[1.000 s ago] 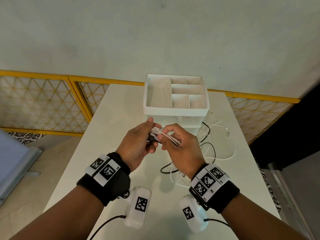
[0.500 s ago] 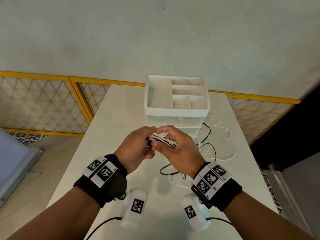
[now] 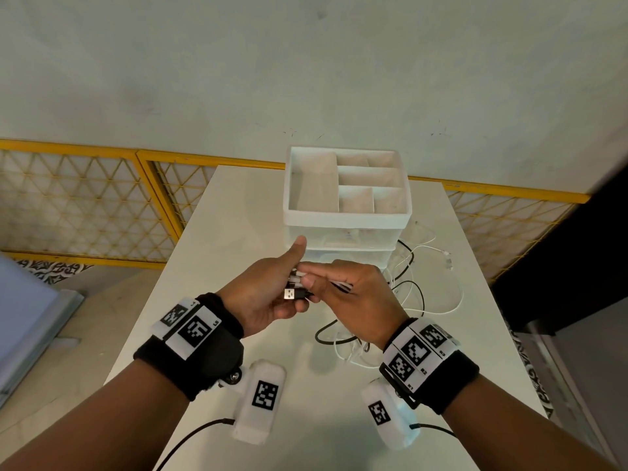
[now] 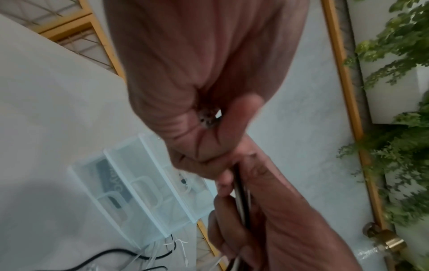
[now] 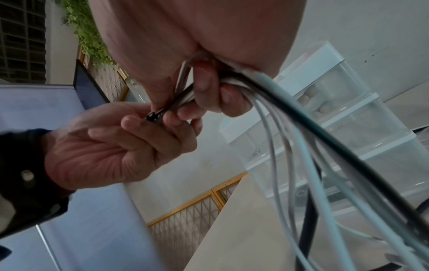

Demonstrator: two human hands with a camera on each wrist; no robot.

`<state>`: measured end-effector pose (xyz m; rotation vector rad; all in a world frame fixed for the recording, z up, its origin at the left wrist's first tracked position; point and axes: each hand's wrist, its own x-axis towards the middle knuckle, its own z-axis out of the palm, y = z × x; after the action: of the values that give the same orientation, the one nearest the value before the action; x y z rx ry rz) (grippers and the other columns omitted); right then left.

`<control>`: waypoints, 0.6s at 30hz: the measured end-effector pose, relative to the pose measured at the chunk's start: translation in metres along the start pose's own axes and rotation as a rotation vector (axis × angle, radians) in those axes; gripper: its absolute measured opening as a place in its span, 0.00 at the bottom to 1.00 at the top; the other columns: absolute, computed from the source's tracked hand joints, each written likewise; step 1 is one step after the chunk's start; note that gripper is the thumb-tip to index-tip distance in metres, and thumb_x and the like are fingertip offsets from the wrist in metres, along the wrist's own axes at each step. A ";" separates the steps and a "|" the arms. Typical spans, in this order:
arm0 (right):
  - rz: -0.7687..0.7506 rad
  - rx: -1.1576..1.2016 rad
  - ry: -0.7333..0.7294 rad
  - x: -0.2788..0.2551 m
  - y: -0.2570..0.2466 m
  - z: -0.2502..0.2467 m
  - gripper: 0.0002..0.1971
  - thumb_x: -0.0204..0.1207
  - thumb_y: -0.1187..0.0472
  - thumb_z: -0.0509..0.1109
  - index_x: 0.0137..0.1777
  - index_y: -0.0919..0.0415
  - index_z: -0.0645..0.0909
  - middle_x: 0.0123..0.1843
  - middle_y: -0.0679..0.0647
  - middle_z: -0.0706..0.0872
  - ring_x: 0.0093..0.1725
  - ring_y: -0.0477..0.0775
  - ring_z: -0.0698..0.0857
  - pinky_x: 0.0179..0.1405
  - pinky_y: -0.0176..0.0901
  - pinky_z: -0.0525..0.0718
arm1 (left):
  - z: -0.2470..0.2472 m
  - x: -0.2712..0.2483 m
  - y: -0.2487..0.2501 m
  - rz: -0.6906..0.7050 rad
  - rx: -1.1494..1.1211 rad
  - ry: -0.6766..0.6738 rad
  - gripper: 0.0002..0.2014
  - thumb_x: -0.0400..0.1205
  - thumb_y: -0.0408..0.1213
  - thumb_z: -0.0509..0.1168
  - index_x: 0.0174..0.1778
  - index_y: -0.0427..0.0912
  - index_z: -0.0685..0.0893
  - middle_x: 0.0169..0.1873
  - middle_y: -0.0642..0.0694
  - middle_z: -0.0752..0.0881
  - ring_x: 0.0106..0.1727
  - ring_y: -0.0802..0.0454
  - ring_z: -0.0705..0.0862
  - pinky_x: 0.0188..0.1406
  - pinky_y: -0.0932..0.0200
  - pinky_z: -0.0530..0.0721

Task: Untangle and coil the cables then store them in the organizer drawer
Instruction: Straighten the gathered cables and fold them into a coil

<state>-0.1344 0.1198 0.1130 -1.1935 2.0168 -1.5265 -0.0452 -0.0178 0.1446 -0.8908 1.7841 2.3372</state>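
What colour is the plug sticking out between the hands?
The plug is black with a silver metal tip, clearest in the head view.

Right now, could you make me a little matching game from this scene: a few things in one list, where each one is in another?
Things:
1. white plastic organizer with a divided top tray
2. black USB plug
3. loose tangle of black and white cables
4. left hand's thumb

Places or states:
A. lying on the white table, to the right of the hands
B. sticking up, touching nothing
C. standing at the table's far end
D. poking out between the two hands

Pairs: 1-C, 2-D, 3-A, 4-B
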 end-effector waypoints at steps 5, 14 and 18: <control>0.094 0.084 0.075 0.002 0.002 0.003 0.12 0.83 0.57 0.71 0.63 0.52 0.89 0.42 0.47 0.94 0.40 0.42 0.91 0.46 0.38 0.86 | 0.004 -0.001 -0.002 0.150 0.089 -0.004 0.29 0.85 0.61 0.55 0.40 0.39 0.88 0.28 0.45 0.83 0.23 0.54 0.72 0.13 0.67 0.59; 0.030 -0.079 -0.083 0.000 0.000 0.003 0.15 0.85 0.55 0.67 0.70 0.46 0.84 0.54 0.49 0.94 0.50 0.50 0.91 0.56 0.44 0.87 | -0.001 0.004 -0.006 0.161 0.115 0.001 0.35 0.86 0.60 0.55 0.54 0.23 0.84 0.33 0.38 0.78 0.23 0.53 0.73 0.12 0.67 0.60; 0.051 -0.089 -0.019 0.001 -0.001 0.007 0.16 0.86 0.56 0.65 0.71 0.45 0.83 0.28 0.42 0.85 0.25 0.42 0.76 0.30 0.32 0.78 | 0.004 0.010 -0.010 0.188 0.014 0.128 0.24 0.87 0.50 0.60 0.45 0.28 0.80 0.33 0.35 0.78 0.23 0.52 0.73 0.18 0.63 0.66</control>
<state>-0.1298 0.1151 0.1115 -1.1756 2.1061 -1.4090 -0.0516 -0.0141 0.1319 -0.9284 2.0131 2.4249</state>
